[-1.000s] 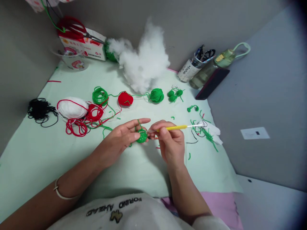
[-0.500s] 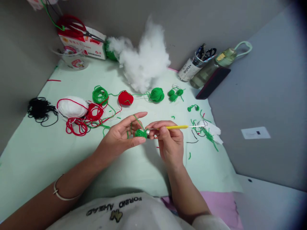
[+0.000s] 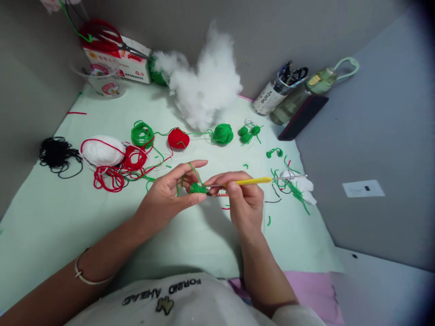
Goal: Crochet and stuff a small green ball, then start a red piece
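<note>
Far left on the pale-green-covered bench (image 3: pixel 163 253): tangled black yarn (image 3: pixel 56 153), then an oval white yarn ball (image 3: pixel 102 151) touching looped red yarn (image 3: pixel 112 179). Left hand (image 3: pixel 168 192) is clamped on a small green crocheted piece (image 3: pixel 197 188), held above the bench between thumb and fingers; a green strand passes over the index finger. Right hand (image 3: pixel 245 194), close by, grips a slim yellow-handled metal crochet hook (image 3: pixel 253 181), its tip at the piece. Far right: green yarn scraps (image 3: pixel 297 194) beside white fluffy material (image 3: pixel 304 184).
</note>
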Demonstrator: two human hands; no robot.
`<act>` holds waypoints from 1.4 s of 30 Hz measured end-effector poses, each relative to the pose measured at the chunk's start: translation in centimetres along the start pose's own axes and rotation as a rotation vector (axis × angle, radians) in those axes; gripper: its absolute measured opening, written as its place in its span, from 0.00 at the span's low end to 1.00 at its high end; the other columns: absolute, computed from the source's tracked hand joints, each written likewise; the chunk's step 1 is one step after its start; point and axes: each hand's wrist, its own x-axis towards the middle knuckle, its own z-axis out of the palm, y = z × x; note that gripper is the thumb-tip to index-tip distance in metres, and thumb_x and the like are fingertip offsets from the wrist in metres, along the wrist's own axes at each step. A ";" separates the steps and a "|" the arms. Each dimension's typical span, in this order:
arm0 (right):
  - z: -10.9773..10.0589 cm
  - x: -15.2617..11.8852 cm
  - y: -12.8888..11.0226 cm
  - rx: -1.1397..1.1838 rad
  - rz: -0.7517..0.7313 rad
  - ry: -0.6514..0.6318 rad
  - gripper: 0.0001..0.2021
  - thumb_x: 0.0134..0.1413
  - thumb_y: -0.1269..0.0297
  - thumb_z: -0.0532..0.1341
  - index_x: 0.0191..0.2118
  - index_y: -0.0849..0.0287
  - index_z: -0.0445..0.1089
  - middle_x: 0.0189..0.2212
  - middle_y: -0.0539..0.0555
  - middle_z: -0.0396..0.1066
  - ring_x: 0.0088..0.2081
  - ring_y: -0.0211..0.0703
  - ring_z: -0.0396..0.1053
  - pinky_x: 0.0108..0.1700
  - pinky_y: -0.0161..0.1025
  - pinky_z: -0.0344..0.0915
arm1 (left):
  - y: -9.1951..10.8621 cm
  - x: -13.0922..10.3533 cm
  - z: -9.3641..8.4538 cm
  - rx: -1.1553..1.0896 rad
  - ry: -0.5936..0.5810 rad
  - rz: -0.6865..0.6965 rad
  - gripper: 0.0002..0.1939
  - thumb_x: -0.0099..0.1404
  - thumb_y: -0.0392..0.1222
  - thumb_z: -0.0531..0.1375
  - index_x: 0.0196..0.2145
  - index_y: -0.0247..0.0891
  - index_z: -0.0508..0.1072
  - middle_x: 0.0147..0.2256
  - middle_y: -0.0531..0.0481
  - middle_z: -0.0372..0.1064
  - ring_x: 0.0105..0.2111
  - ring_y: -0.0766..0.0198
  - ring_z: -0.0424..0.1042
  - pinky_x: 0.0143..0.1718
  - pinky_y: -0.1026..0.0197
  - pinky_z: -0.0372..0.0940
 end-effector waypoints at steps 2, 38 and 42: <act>0.1 -0.2 0.1 -0.160 -0.123 -0.027 0.09 0.70 0.64 0.58 0.42 0.52 0.77 0.38 0.53 0.81 0.36 0.43 0.78 0.39 0.43 0.77 | -0.1 0.0 0.2 0.065 0.054 0.018 0.29 0.59 0.40 0.72 0.58 0.48 0.77 0.37 0.54 0.69 0.41 0.62 0.69 0.49 0.60 0.63; -0.5 0.5 0.0 0.321 0.111 0.067 0.08 0.65 0.59 0.65 0.36 0.54 0.80 0.30 0.50 0.80 0.25 0.35 0.72 0.30 0.35 0.72 | -0.1 0.4 -0.4 -0.489 -0.279 -0.222 0.17 0.73 0.45 0.59 0.55 0.40 0.80 0.35 0.49 0.77 0.28 0.68 0.71 0.32 0.63 0.65; -0.1 0.3 0.3 0.221 0.031 0.031 0.07 0.65 0.59 0.65 0.39 0.52 0.80 0.33 0.51 0.79 0.28 0.38 0.74 0.32 0.38 0.73 | -0.2 0.2 -0.1 -0.369 -0.219 -0.164 0.21 0.66 0.44 0.68 0.57 0.45 0.78 0.43 0.50 0.78 0.42 0.63 0.75 0.48 0.60 0.66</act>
